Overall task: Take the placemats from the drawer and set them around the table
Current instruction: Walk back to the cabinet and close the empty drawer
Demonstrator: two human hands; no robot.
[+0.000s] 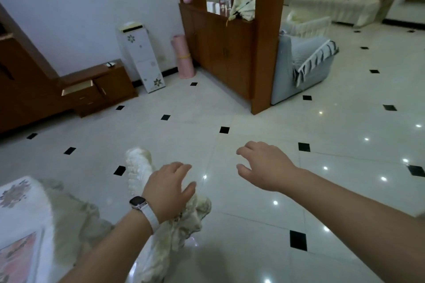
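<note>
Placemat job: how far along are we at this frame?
Done: the drawer in the low cabinet stands pulled open. In hand: nothing; left hand and right hand are both open and empty, the left above a fabric-covered chair. A pinkish rectangle on the table edge may be a mat already laid; too blurred to tell. Left: likely most of the fetching and setting out.

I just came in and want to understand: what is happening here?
A person reaches both hands forward, holding nothing. The left hand, with a white-strapped watch, is by a cream lace-covered chair; the right hand hangs open over the glossy white tiled floor. Farther off, a drawer of the brown wooden cabinet stands open.
</note>
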